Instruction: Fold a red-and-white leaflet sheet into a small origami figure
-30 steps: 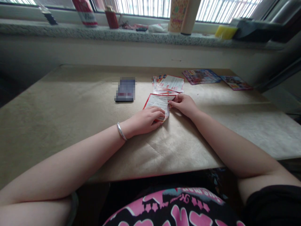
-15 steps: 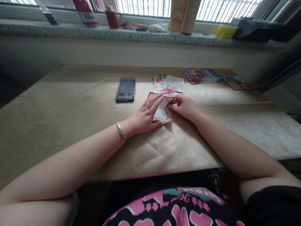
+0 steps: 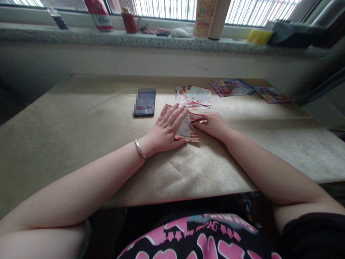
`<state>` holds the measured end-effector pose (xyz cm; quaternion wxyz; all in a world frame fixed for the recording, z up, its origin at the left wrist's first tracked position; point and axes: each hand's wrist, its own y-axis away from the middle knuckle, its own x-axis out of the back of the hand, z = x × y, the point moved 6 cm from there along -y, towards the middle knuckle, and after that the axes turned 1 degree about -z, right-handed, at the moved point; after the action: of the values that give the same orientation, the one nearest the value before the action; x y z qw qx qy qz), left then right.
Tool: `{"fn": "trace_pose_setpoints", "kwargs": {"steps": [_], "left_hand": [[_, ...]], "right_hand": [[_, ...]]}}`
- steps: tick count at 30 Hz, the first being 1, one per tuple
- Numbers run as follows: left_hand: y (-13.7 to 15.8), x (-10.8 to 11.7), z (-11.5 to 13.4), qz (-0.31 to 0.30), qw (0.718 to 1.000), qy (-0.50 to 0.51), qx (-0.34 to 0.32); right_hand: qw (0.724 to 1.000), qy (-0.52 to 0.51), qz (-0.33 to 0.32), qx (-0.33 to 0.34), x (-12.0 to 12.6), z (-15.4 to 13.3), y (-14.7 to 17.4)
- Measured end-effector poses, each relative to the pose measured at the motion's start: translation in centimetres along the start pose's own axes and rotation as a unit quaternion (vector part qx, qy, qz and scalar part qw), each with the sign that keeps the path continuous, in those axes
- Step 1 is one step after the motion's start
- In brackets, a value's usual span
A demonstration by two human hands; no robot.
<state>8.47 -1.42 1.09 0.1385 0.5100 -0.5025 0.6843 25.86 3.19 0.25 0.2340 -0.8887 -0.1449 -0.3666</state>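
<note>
A white paper leaflet (image 3: 185,130) with red and orange edges lies on the table in front of me, its right side lifted and curved. My left hand (image 3: 167,130) rests flat across its left part, fingers stretched out, covering much of it. My right hand (image 3: 211,123) pinches the leaflet's right edge between thumb and fingers. Just beyond my hands is a fanned pile of similar leaflets (image 3: 198,95), white with red print.
Left of the pile lies a dark phone (image 3: 145,102), partly pixelated. Colourful booklets (image 3: 233,87) lie at the back right, with another booklet (image 3: 271,94) beside them. Bottles, a red container (image 3: 128,22) and a yellow item (image 3: 259,36) stand on the windowsill (image 3: 151,40).
My left hand has spread flatter over the leaflet and shifted slightly left. The leaflet's right side has been drawn a little outward by my right hand.
</note>
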Motion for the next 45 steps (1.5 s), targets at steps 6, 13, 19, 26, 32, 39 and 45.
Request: {"fn": "trace_pose_setpoints", "kwargs": {"steps": [6, 13, 19, 26, 32, 39, 45], "left_hand": [[-0.4, 0.3, 0.2, -0.007, 1.000, -0.017, -0.016], [-0.6, 0.4, -0.1, -0.015, 0.999, -0.028, 0.007], [-0.6, 0.7, -0.8, -0.002, 0.999, -0.034, 0.004], [-0.6, 0.3, -1.4, -0.039, 0.998, -0.048, 0.004], [-0.5, 0.4, -1.2, -0.060, 0.998, -0.022, -0.014], [-0.5, 0.5, -0.9, -0.045, 0.999, -0.012, -0.005], [-0.6, 1.0, -0.4, -0.003, 0.998, -0.035, -0.058]], "right_hand": [[0.997, 0.073, -0.006, 0.033, 0.2, -0.1, -0.1], [0.993, 0.093, -0.013, 0.072, 0.1, -0.2, -0.1], [0.989, 0.107, -0.021, 0.101, -0.1, -0.4, -0.1], [0.983, 0.110, -0.026, 0.145, -0.3, -0.9, 0.1], [0.977, 0.135, -0.032, 0.160, -0.2, -1.2, 0.4], [0.990, 0.099, -0.011, 0.100, 0.0, -0.9, 0.3], [1.000, -0.018, 0.010, 0.013, 0.1, 0.5, 0.1]]}}
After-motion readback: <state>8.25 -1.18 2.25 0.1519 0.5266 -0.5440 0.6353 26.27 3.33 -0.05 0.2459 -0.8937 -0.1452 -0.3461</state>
